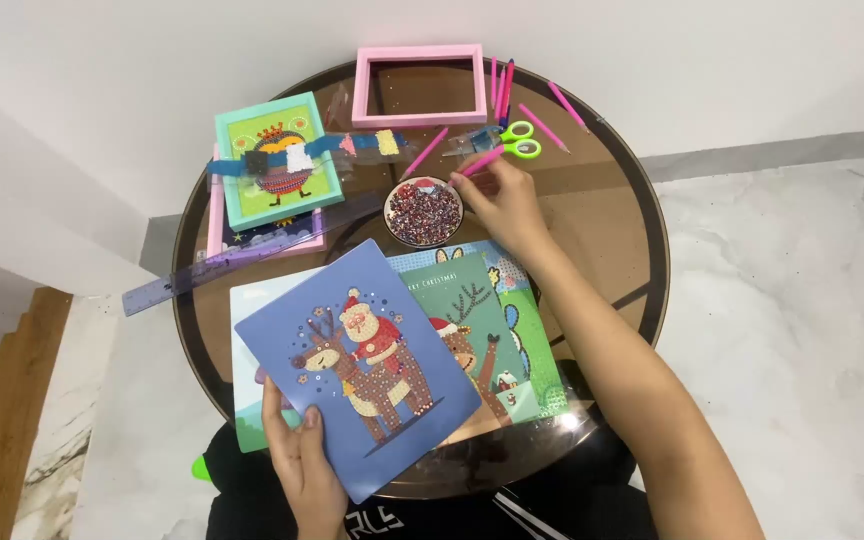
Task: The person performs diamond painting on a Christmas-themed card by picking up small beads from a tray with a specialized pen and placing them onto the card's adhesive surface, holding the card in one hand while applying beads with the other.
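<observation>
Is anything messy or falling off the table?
The purple ruler pokes out past the round table's left edge. The blue card in the left hand hangs over the near edge. The beads stay inside their dish, where the right hand holds a pink pen. Nothing looks spilled.

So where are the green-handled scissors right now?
In the head view, the green-handled scissors lie at the far right of the round table, just beyond the right hand, among pink pens.
</observation>
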